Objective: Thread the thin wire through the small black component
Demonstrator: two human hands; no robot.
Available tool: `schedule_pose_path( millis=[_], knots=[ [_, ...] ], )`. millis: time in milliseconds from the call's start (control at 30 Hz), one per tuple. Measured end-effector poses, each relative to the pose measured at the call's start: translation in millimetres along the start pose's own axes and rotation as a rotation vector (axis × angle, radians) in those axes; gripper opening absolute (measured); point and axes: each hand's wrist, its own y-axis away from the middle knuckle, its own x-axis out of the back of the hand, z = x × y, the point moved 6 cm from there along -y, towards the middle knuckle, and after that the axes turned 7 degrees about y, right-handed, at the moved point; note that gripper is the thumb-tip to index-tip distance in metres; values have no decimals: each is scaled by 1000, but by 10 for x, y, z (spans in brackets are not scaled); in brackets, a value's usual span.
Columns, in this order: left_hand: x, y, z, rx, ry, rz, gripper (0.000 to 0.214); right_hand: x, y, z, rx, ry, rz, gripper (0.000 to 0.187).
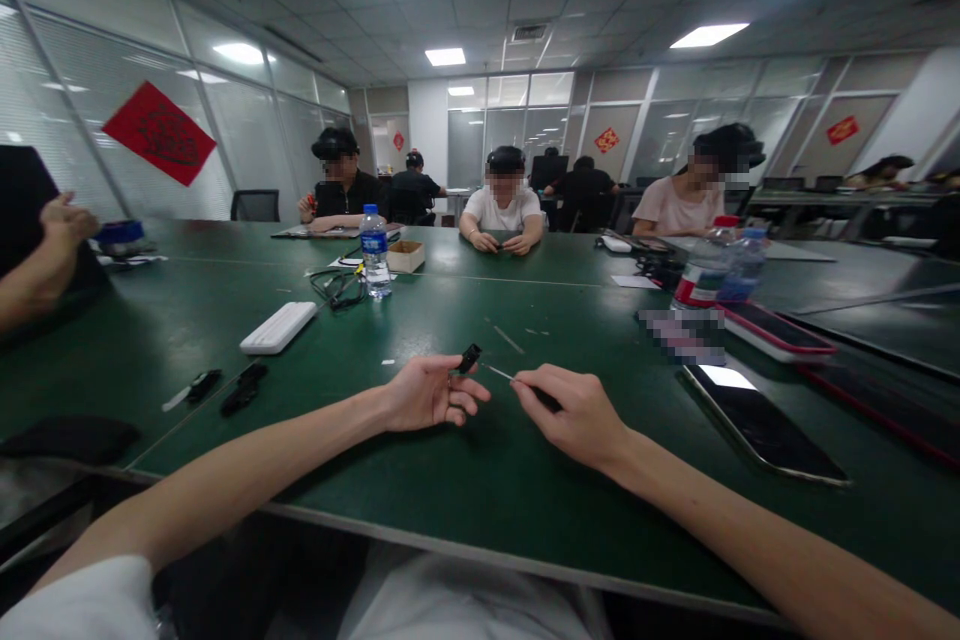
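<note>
My left hand (431,395) pinches a small black rectangular part (470,357) between thumb and fingers, its other fingers loosely curled. Opposite it, my right hand (574,417) is closed around a thin tool with a slim metal shaft (499,373). The shaft points left toward the black part, with a small gap between tip and part. Most of the tool's handle is hidden in my fingers, so its exact kind cannot be made out. Both hands are just above the green table (420,480).
Left of my hands lie a white power bank (279,328) and small black pieces (244,388). A water bottle (375,252), cables (337,288) and a small box (406,257) stand farther back. A phone (765,423) and more bottles (705,265) are at right. Other people sit around the table.
</note>
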Motion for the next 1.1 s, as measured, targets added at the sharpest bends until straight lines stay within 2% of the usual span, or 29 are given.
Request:
schedule_pose_path(
  millis=[167,300,400,467,567,667,800,967,1100],
  knots=[
    [0,-27,7,-23,-44,-23,27,2,5,6,7,-7,-1,22],
    [-7,-56,33,-115,-214,-7,38,13,1,8,8,-12,-9,22],
    [20,-53,108,-275,-439,63,39,19,-7,20,-4,-20,-29,23],
    [24,-22,181,-410,-665,115,37,22,-13,39,-15,-24,-40,23],
    [-39,65,288,-640,-1082,171,25,16,-19,91,-47,-12,-54,23],
    [-113,144,343,-791,-1310,200,18,-5,-15,142,-80,2,-68,23],
    [-155,178,360,-837,-1394,219,18,-47,-1,161,-87,6,-109,23],
    [-126,171,352,-814,-1311,251,19,-64,-2,153,-89,26,-119,25],
    [-157,191,339,-830,-1356,254,18,-76,-7,158,-95,20,-124,25]
  ],
)
